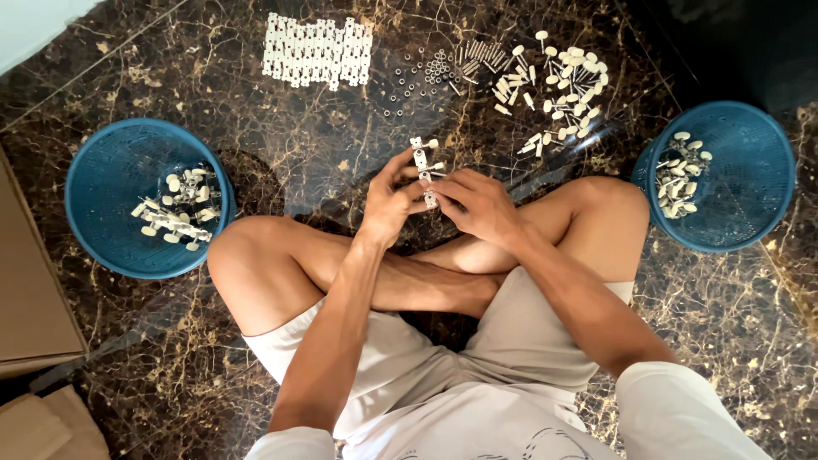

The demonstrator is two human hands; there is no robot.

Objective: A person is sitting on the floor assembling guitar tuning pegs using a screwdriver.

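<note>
I sit cross-legged on a dark marble floor. Both hands meet in front of my knees on a small white plastic bracket (421,160) with pegs sticking out of it. My left hand (385,204) grips it from the left, thumb and fingers around its lower part. My right hand (477,203) pinches its lower end from the right. Whether the right fingers also hold a separate small part is hidden.
A blue mesh basket (102,183) with assembled white pieces stands at left, another blue basket (750,162) at right. Ahead lie rows of white brackets (317,51), small metal nuts (422,75) and a heap of white pegs (558,81). Cardboard (30,290) lies at far left.
</note>
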